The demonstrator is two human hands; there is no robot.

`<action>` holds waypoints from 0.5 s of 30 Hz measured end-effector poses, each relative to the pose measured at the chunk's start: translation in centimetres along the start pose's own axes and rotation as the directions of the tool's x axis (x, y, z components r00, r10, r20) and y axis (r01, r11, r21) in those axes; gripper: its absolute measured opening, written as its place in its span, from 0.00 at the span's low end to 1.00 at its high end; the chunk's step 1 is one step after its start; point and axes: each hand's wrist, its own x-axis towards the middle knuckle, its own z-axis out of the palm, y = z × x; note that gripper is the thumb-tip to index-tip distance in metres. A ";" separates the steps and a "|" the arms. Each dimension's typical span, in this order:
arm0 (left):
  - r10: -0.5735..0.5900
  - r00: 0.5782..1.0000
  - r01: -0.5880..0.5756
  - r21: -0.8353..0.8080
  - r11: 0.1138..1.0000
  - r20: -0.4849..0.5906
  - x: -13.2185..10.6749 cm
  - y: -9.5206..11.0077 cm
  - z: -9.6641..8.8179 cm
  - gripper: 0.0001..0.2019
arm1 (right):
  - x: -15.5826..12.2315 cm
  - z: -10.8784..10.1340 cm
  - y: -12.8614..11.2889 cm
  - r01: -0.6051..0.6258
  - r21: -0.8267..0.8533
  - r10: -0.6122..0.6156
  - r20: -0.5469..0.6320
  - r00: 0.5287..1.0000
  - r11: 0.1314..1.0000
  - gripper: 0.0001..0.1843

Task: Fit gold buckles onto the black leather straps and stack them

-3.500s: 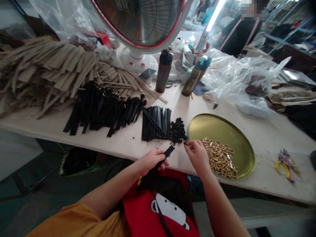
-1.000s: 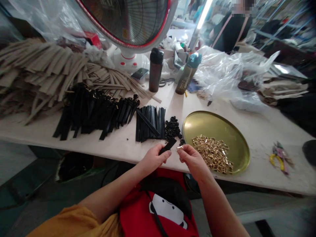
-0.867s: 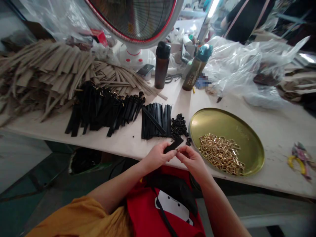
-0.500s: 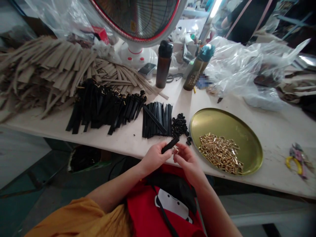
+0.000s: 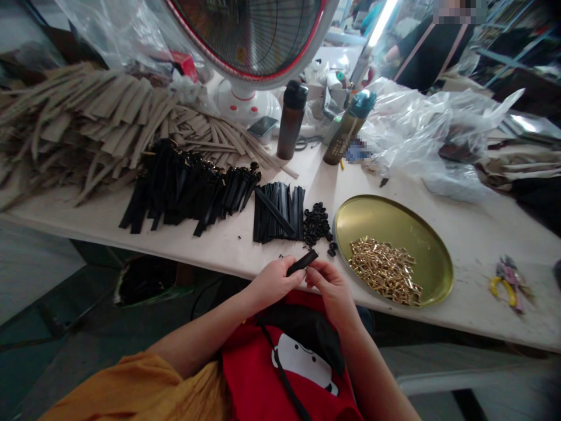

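Left hand [image 5: 270, 282] has a black strip [image 5: 303, 262] pinched, by the table's [image 5: 219, 257] near edge. Right hand [image 5: 329, 286] is right beside it, fingers curled in, can't tell if they're gripping anything. Gold bits [image 5: 385, 272] sit piled in the tray [image 5: 432, 251].

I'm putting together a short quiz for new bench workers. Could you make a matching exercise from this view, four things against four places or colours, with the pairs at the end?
Things:
1. Gold pieces
2. Single black strip
3. Small black rings
4. Fan

Places or colours:
A. In the left hand
B. White, with a red ring round its cage
C. Heaped on the tray
D. Piled between the stacked black strips and the tray

Right pairs: 1-C, 2-A, 3-D, 4-B.
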 end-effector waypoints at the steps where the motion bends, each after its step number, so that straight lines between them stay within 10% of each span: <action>1: -0.001 1.000 0.001 0.000 1.000 0.016 -0.1 0.1 -0.1 0.13 | 0.1 -0.1 0.0 -0.024 0.059 0.026 -0.028 0.999 0.998 0.11; 7: -0.030 0.992 0.020 0.083 0.996 0.121 -1.0 0.5 -1.0 0.16 | 0.6 -0.4 -0.5 -0.147 0.376 0.176 -0.044 0.983 0.915 0.14; 15: -0.019 0.994 0.025 -0.056 0.998 0.107 -1.2 1.0 -0.1 0.08 | -1.7 1.3 0.4 -0.073 0.180 0.076 -0.015 0.997 0.981 0.13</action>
